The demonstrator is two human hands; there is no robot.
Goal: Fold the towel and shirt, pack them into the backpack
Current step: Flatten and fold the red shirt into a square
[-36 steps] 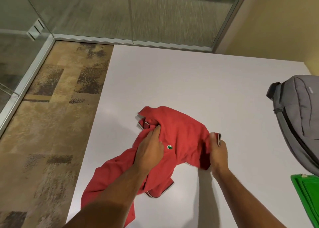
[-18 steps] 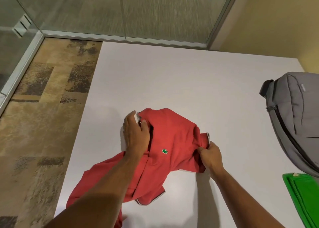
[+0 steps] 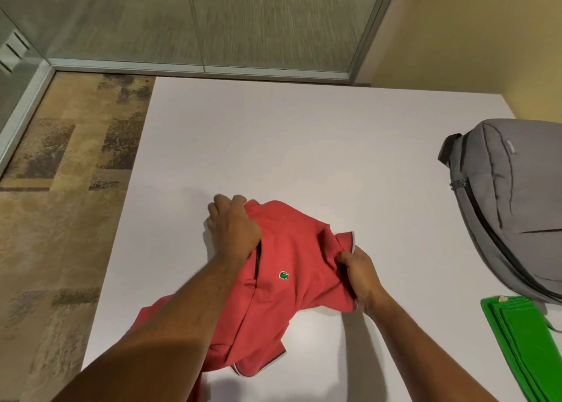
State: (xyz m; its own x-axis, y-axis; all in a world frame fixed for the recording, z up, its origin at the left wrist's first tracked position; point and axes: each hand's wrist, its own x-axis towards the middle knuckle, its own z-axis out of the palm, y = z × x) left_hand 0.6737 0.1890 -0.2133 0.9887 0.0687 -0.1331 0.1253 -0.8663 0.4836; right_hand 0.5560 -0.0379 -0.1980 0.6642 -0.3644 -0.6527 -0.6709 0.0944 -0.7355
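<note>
You have the crumpled red polo shirt with the small green chest logo (image 3: pixel 292 268) bunched on the white tabletop (image 3: pixel 304 146), and both hands are on it so you can spread it flat before folding. Your left hand (image 3: pixel 232 228) grips the collar end at the shirt's far left corner, fingers curled into the cloth. Your right hand (image 3: pixel 360 275) pinches the fabric just below the trimmed sleeve on the shirt's right edge. Holding two opposite points like this lets you pull the body taut. The lower part of the shirt trails toward you under your left forearm, still rumpled. The grey fabric backpack (image 3: pixel 514 207) lies well to the right of the shirt, its zip apparently closed, and the flat folded green towel (image 3: pixel 529 341) sits just below the backpack, ready for packing.
</note>
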